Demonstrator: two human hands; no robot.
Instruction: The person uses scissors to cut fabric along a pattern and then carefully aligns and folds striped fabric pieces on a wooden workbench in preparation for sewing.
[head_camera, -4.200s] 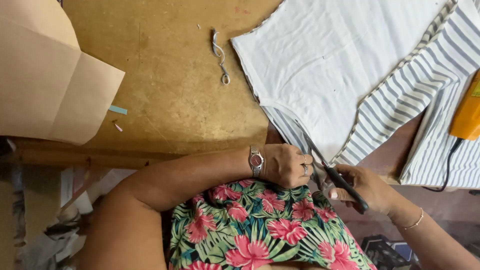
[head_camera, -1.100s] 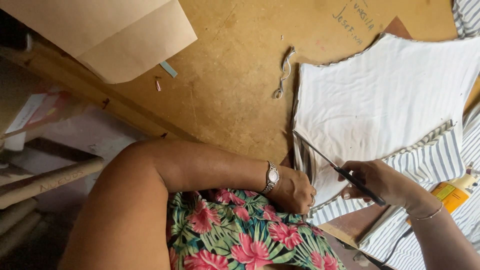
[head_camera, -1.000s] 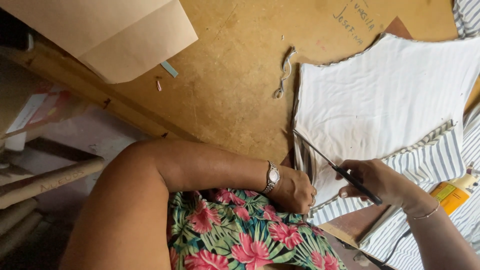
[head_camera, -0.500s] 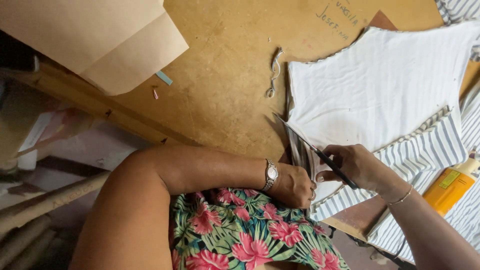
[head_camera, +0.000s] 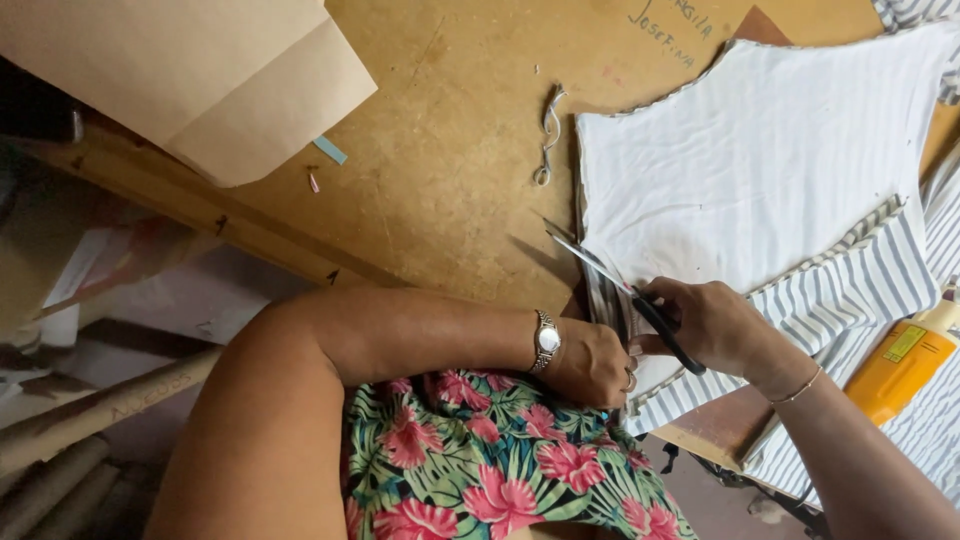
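My right hand grips black-handled scissors, blades open and pointing up-left along the left edge of a white fabric piece lying over grey-and-white striped fabric. My left hand, with a silver wristwatch, pinches the striped fabric's lower-left edge hanging over the table's front, just beside the scissors. The blades sit on the fabric edge near the corner of the wooden table.
Large tan paper sheets lie at the table's upper left. A thin cut fabric strip rests on the wood beside the white piece. An orange bottle lies at the right on the striped cloth. Cardboard rolls sit below left.
The scissors have advanced up-left along the fabric edge, and my right hand followed. My left hand stays on the hanging edge. The view shifted slightly.
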